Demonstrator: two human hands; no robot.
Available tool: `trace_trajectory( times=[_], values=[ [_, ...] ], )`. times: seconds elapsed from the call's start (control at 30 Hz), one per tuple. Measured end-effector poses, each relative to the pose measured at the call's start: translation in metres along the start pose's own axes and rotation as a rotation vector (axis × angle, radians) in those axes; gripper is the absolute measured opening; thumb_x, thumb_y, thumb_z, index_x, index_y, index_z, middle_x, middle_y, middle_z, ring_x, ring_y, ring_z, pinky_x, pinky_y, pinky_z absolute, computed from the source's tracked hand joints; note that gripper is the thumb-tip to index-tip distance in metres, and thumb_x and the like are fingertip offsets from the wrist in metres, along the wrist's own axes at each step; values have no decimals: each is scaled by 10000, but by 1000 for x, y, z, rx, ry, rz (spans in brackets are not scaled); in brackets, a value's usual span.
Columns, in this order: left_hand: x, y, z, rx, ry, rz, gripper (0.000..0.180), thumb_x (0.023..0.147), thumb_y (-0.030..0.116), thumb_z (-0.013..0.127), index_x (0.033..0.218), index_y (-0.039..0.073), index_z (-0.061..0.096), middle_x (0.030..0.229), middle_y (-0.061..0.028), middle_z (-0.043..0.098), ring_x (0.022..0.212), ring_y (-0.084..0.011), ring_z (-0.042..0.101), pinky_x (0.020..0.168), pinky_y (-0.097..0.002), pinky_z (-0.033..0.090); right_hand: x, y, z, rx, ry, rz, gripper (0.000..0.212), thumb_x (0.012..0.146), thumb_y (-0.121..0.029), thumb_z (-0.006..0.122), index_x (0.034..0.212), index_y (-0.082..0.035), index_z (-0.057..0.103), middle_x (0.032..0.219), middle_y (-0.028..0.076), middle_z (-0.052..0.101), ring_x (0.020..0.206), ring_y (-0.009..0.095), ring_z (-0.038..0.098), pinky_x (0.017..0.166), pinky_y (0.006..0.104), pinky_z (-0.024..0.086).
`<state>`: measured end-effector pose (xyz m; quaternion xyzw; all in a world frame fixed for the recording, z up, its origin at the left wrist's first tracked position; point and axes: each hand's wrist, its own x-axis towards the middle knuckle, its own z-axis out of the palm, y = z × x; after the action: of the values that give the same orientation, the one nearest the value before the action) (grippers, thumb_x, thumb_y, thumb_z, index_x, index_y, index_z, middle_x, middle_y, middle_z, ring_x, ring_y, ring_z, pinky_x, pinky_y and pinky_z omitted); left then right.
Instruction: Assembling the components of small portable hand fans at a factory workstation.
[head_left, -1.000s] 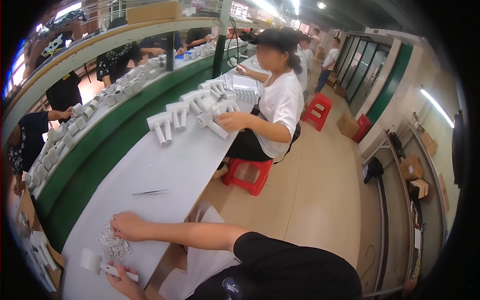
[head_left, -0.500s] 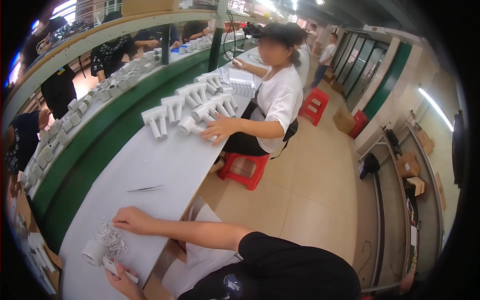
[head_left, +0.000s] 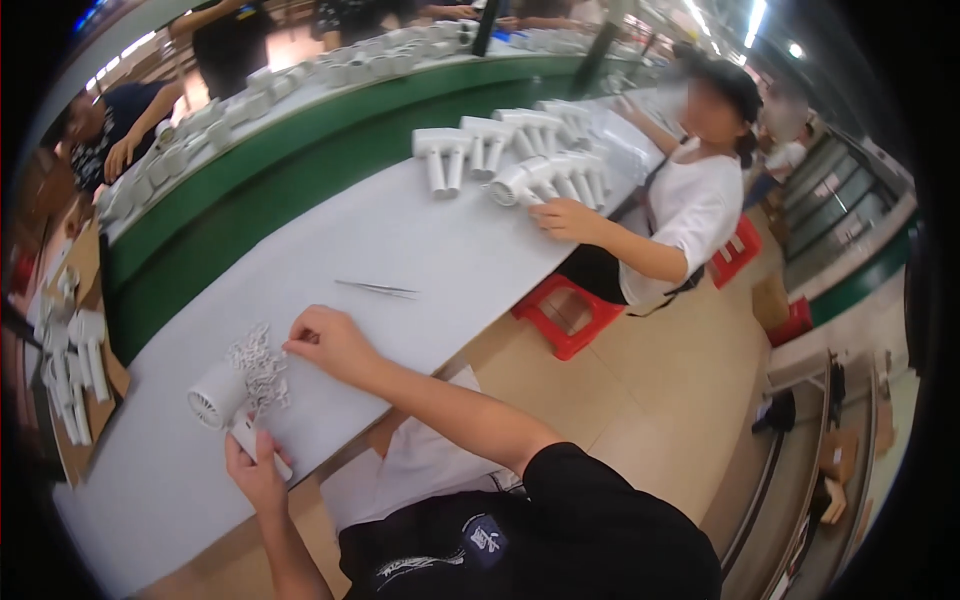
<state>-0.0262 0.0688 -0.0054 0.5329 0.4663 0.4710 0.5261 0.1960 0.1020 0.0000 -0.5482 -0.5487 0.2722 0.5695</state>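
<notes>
Head view: a long white table (head_left: pixel 350 245) is running diagonally away through a workroom with a pale tiled floor (head_left: pixel 605 385), a green partition (head_left: pixel 230 215) lining its far side. Beyond that, white parts (head_left: pixel 370 65) are crowding another bench. Farther along the table, a co-worker in a white shirt (head_left: pixel 705 205) is sitting near a red stool (head_left: pixel 575 320), one hand (head_left: pixel 570 218) touching a group of white housings (head_left: pixel 510 140). At the left, a cardboard box (head_left: pixel 112 395) is holding more handled white pieces (head_left: pixel 72 380).

Near the table's front edge, the left hand (head_left: pixel 258 475) is wrapping its fingers around the handle of a white dryer body (head_left: pixel 220 392), whose grilled end is facing left. A heap of small white pieces (head_left: pixel 262 370) is lying between that body and the right hand (head_left: pixel 328 345). The right fingers are curling inward beside the heap; whether they are pinching a piece cannot be told. Metal tweezers (head_left: pixel 376 289) are lying just beyond the right hand.
</notes>
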Motion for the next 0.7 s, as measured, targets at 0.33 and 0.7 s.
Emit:
trace_trajectory(
  times=[0.33,0.7],
  values=[
    [-7,-6,-8,34,11,31,336,894,160,584,1174,-2,494,724,-27,533,531,-77,485,439,-220,403,-11,8,21,-251,-101,-222,175,774,-120,677,877,-6,595,888,140,548,821,319,558,718,388,469],
    [-5,-5,1,21,9,40,381,901,128,564,1227,-35,453,747,-50,532,518,-81,461,444,-219,398,-4,-5,10,-508,-241,-137,147,762,-101,660,828,-6,570,964,176,535,854,361,558,746,424,469]
  ],
)
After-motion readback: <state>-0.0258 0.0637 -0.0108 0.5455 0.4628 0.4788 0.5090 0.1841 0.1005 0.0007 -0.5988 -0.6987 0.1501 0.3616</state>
